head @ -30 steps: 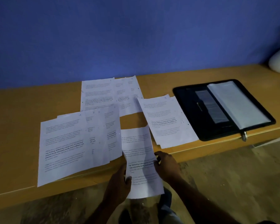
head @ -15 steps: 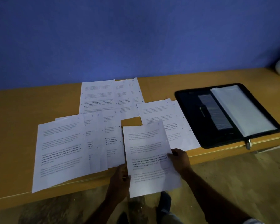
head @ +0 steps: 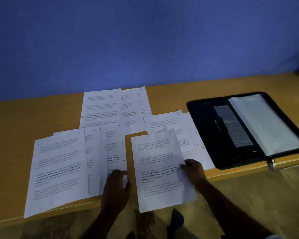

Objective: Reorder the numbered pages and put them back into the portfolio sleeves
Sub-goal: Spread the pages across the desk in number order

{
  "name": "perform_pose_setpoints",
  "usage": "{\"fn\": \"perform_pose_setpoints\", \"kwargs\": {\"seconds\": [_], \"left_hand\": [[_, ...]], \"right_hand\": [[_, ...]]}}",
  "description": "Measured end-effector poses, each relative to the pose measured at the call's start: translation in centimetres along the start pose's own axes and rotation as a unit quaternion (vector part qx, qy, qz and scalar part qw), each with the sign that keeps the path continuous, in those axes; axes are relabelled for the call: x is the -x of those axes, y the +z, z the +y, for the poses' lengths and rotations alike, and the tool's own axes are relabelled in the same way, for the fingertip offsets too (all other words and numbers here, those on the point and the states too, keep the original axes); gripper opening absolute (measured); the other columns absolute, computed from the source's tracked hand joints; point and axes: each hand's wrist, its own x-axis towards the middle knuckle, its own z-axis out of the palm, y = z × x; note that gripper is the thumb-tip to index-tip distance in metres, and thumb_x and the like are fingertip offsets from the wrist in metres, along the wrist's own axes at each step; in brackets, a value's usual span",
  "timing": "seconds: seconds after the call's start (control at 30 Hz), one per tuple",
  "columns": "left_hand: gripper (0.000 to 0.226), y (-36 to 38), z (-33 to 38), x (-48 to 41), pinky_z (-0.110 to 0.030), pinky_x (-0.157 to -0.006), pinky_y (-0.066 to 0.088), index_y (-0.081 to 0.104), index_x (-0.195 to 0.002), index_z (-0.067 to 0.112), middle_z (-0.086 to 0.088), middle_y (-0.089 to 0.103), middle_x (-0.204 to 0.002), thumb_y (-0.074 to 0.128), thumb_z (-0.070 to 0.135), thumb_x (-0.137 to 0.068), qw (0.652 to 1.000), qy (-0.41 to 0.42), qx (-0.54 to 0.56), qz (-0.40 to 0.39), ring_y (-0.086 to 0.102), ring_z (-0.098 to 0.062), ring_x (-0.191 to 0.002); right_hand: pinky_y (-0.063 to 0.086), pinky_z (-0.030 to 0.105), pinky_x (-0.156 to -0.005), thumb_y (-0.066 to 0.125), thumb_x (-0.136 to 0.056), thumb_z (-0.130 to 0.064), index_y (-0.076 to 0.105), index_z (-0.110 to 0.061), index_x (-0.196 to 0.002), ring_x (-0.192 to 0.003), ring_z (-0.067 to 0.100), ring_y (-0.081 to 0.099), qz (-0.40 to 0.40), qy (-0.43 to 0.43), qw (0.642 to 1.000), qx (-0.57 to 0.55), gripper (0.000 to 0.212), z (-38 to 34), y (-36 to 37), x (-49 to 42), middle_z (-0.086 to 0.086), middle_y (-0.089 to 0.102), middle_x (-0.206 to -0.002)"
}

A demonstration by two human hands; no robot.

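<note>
White page (head: 160, 169) overhangs worktop (head: 24, 126) front edge | right hand (head: 195, 171) pinches its right edge | left hand (head: 117, 183) flat on fanned pages (head: 59, 169) | open portfolio (head: 205, 135) apart, rightward

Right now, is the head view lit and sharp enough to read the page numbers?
Head view: dim, bluish light; number clear on page 9, fainter on the held page; body print smeared, bold lines legible; no glare on the portfolio sleeves.

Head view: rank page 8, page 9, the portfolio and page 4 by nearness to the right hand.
1. Page 8, held by the right hand.
2. Page 9, just behind.
3. Portfolio, to the right.
4. Page 4, far left.
</note>
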Motion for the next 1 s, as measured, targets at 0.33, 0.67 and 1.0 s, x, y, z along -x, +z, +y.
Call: {"fn": "perform_pose_setpoints", "kwargs": {"seconds": [0.33, 0.67, 1.0], "left_hand": [[0.081, 1.1, -1.9, -4.2, -0.061, -0.11, 0.026, 0.049, -0.141, 0.012, -0.016, 0.038, -0.154, 0.064, 0.056, -0.075, 0.99, -0.022, -0.133, -0.041, 0.035, -0.04, -0.142], [0.081, 1.4, -2.2, -4.1, -0.06, -0.109, 0.031, 0.046, -0.144, 0.017, -0.013, 0.034, -0.157, 0.059, 0.064, -0.078, 0.984, -0.022, -0.164, -0.065, 0.036, -0.038, -0.142], [0.075, -4.3, -7.6, -5.1, -0.064, -0.111, 0.031, 0.049, -0.141, 0.013, -0.017, 0.034, -0.156, 0.029, 0.065, -0.09, 0.979, -0.065, -0.191, 0.021, 0.032, -0.039, -0.143]], "right_hand": [[0.048, 0.025, -0.059, 0.066, -0.089, -0.005, 0.067, -0.007, -0.074, -0.066, 0.018, 0.061, -0.023, -0.004, 0.999, -0.024, 0.015, -2.8, -0.2, -3.6, 0.004, 0.067, -0.07], [0.035, 0.032, -0.064, 0.066, -0.083, -0.002, 0.058, -0.007, -0.065, -0.066, 0.023, 0.05, -0.048, 0.031, 0.992, -0.11, 0.02, -3.0, -4.2, -4.9, 0.008, 0.054, -0.064], [0.055, 0.045, -0.075, 0.063, -0.086, -0.006, 0.068, -0.014, -0.079, -0.076, 0.026, 0.065, -0.001, -0.019, 1.0, 0.02, 0.012, -4.7, 1.9, -5.5, 0.004, 0.07, -0.079]]}}
